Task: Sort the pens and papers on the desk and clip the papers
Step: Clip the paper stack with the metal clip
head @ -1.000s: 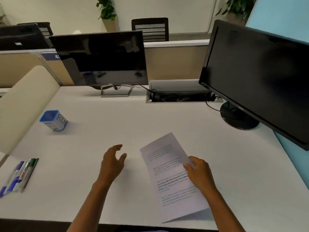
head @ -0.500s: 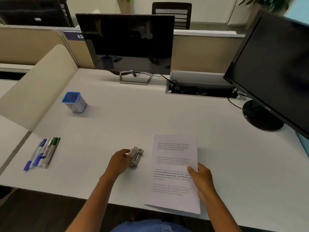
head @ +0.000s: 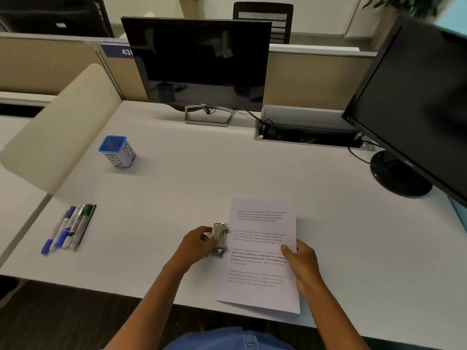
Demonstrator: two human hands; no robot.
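A stack of printed white papers (head: 260, 248) lies upright near the desk's front edge, its lower end jutting slightly over it. My right hand (head: 302, 263) holds the stack at its right edge, thumb on top. My left hand (head: 199, 245) grips a grey metal clip (head: 219, 239) that touches the left edge of the papers. Several pens and markers (head: 68, 229) lie side by side at the front left of the desk. A blue-rimmed pen holder marked BIN (head: 117, 151) stands further back on the left.
Two dark monitors stand at the back (head: 202, 64) and on the right (head: 417, 102), the right one on a round base (head: 399, 174). An open cable tray (head: 305, 133) sits between them. A beige divider (head: 58, 130) borders the white desk (head: 202, 173) on the left.
My left hand picked up the clip and brought it right to the papers' left edge. My right hand straightened the stack from tilted to upright. The camera tilted down.
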